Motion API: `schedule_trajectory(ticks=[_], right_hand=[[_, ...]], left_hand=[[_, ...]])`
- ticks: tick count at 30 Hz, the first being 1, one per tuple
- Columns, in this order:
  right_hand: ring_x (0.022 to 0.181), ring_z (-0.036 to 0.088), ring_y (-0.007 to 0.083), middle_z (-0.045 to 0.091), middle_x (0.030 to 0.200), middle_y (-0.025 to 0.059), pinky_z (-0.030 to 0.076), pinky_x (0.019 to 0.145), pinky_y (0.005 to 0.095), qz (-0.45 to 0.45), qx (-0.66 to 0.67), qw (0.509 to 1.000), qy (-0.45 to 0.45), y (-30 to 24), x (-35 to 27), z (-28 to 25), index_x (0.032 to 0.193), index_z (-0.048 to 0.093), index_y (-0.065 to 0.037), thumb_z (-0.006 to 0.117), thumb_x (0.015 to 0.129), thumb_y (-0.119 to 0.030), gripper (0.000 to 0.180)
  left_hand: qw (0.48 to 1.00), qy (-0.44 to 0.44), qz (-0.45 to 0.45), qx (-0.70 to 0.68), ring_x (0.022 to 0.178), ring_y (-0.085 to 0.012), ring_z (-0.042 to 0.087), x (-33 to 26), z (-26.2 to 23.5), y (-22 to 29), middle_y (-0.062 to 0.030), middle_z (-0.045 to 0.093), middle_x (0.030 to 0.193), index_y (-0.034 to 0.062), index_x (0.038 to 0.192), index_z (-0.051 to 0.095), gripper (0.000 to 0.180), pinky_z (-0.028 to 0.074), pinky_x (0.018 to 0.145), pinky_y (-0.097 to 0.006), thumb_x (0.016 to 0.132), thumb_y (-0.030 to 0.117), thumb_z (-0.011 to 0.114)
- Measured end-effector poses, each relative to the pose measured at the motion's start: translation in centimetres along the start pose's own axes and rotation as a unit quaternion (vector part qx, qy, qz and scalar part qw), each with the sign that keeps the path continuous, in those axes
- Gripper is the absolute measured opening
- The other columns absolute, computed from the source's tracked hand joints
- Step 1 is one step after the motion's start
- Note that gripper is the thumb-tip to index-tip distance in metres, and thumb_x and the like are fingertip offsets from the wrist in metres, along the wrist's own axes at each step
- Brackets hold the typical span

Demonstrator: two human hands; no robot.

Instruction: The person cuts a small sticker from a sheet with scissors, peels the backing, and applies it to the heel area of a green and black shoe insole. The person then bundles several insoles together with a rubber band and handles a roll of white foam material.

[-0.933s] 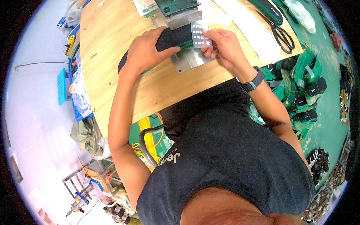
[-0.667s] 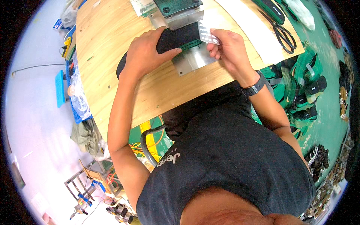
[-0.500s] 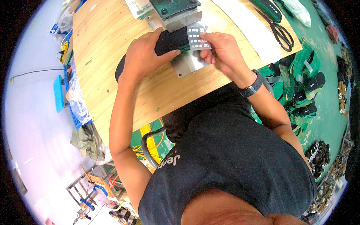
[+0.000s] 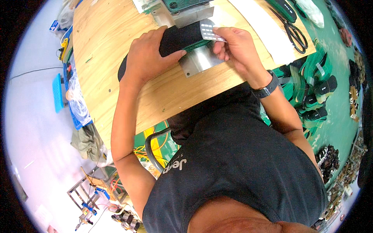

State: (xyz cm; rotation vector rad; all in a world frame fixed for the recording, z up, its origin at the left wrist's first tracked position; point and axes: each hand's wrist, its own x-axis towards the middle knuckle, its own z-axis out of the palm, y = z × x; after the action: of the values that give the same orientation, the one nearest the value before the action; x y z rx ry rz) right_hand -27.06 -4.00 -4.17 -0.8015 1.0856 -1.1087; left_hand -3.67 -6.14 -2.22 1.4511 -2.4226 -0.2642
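A black insole with a green underside lies at the press, partly over a shiny metal plate. My left hand grips its left part, fingers across the top and thumb along the near edge. Between thumb and fingertips, my right hand pinches a small translucent sheet with rows of white print. That sheet rests over the insole's right end, its outer edge curling up. Just beyond the insole sits the metal block of the press, with a dark bolted plate on top.
Black-handled scissors and a dark insole lie on the wooden table at far right, beside a long white strip. Bundled green and black insoles are piled right of the table. Plastic bags hang left.
My right hand has shifted slightly right, and the sheet now lies flatter across the insole's end. The left hand keeps its hold. The whole view has moved a little.
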Motion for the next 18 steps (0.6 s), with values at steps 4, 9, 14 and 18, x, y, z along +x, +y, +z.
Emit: schedule_trajectory(ticks=[4, 9, 14, 18], right_hand=[[0.041, 0.055, 0.0131, 0.061, 0.056, 0.0090, 0.039, 0.037, 0.0216, 0.053, -0.065, 0.996, -0.031, -0.1, -1.1, 1.4, 0.073, 0.061, -0.002, 0.059, 0.088, -0.022, 0.025], [0.043, 0.054, 0.0103, 0.058, 0.056, 0.0053, 0.038, 0.039, 0.0198, 0.032, -0.031, 0.999, -0.013, -0.2, -4.1, 1.1, 0.076, 0.059, -0.002, 0.058, 0.092, -0.023, 0.026], [0.048, 0.054, 0.0070, 0.057, 0.062, 0.0010, 0.042, 0.043, 0.0198, -0.067, -0.091, 0.992, -0.054, 0.7, -6.7, 2.4, 0.082, 0.061, -0.001, 0.058, 0.094, -0.022, 0.024], [0.066, 0.063, 0.0144, 0.067, 0.080, 0.0112, 0.050, 0.059, 0.0281, -0.277, -0.415, 0.865, -0.049, 0.5, -6.2, -3.2, 0.097, 0.063, 0.000, 0.060, 0.092, -0.021, 0.022]], left_hand=[[0.996, 0.069, 0.049, 0.009, 0.098, -0.0351, 0.060, -0.2, 0.1, -0.6, -0.0199, 0.064, 0.106, -0.0004, 0.118, 0.057, 0.063, 0.045, 0.089, -0.040, 0.075, 0.044, 0.071], [0.988, 0.140, 0.011, -0.066, 0.077, -0.0234, 0.062, -2.1, -1.5, 1.1, -0.0093, 0.066, 0.086, 0.0018, 0.102, 0.064, 0.025, 0.048, 0.072, -0.029, 0.089, 0.023, 0.062], [0.889, 0.010, -0.133, -0.439, 0.070, -0.0053, 0.054, -4.1, 0.1, 5.5, -0.0021, 0.065, 0.079, -0.0001, 0.089, 0.065, 0.017, 0.044, 0.063, -0.020, 0.092, 0.016, 0.060], [0.845, 0.027, -0.133, -0.517, 0.072, -0.0058, 0.058, -3.9, 2.1, 7.4, -0.0022, 0.066, 0.082, -0.0015, 0.093, 0.064, 0.013, 0.047, 0.066, -0.020, 0.092, 0.009, 0.057]])
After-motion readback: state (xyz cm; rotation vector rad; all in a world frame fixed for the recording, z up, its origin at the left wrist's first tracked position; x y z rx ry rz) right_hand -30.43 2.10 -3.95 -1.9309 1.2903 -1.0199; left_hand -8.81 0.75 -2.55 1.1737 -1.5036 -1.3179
